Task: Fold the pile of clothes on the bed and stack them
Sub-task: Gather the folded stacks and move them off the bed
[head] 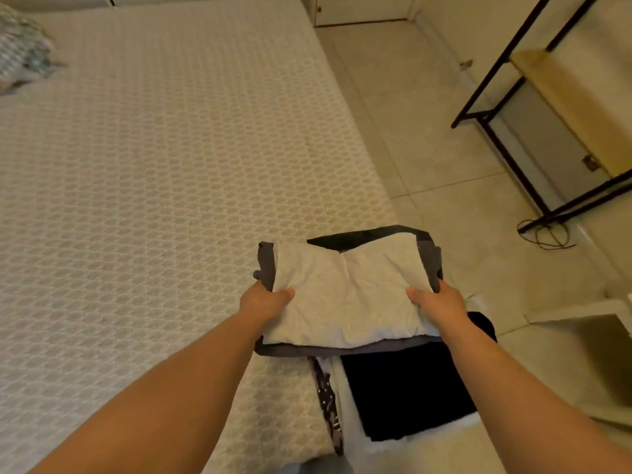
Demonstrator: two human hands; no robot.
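**Folded stack gripped at both short sides, lower centre of the frame**

The left thumb (285, 293) was laid flat on the top layer while the remaining fingers were tucked out of sight beneath the bundle; the same arrangement was shown by the right thumb (415, 295). The left hand (263, 302) and the right hand (441, 302) were thus closed upon opposite sides of the stack of folded clothes (345, 295), which was held at the lower centre of the frame, above the near right corner of the bed (154, 165). A pale grey garment (345, 289) was seen uppermost, with darker grey layers (266, 265) and a black layer (328, 241) protruding below it. Whether the stack was resting on anything could not be determined. A further dark folded piece (407, 395) lay lower in the frame, over white cloth (349, 405).

The bundle was judged light, soft and limp: sag would be expected across the unsupported middle, and the layers could be expected to slide on one another. Support from underneath at both sides, with thumbs pressed on top, was judged the suitable hold. A black-framed shelf (506, 159) was visible at the upper right.
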